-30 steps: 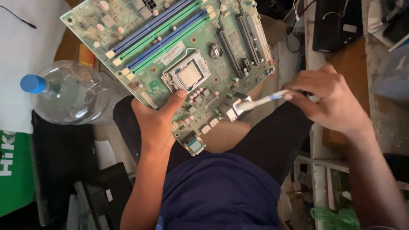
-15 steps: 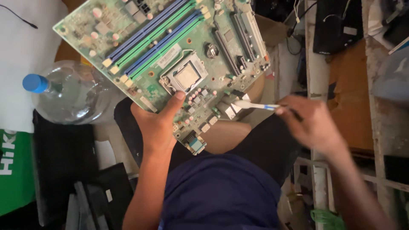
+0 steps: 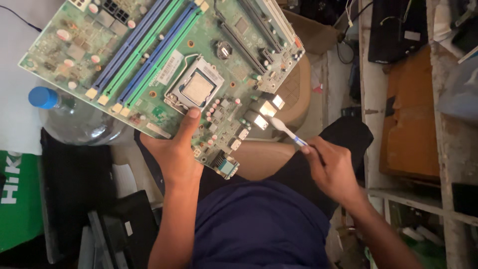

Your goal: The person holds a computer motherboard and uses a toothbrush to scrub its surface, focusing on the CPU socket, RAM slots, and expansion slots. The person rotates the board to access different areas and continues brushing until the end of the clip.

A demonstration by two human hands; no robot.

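Right now my left hand is closed on the lower edge of a green motherboard, thumb up on the top face just below the CPU socket, rest of the fingers under the board, out of sight. The board is up over my lap, tilted, its long blue and green RAM slots running diagonally toward the upper right. My right hand is pinched tight around the blue-and-white handle of a toothbrush, whose white head is at the board's right edge, against or just beside the metal rear ports; can't tell if the bristles actually touch. Down by the board's bottom corner sits a blue connector, near my left wrist. A clear plastic bottle w/ blue cap lies under the board's left side, partly covered by it. A dark keyboard-like slab sits lower left beside my arm.
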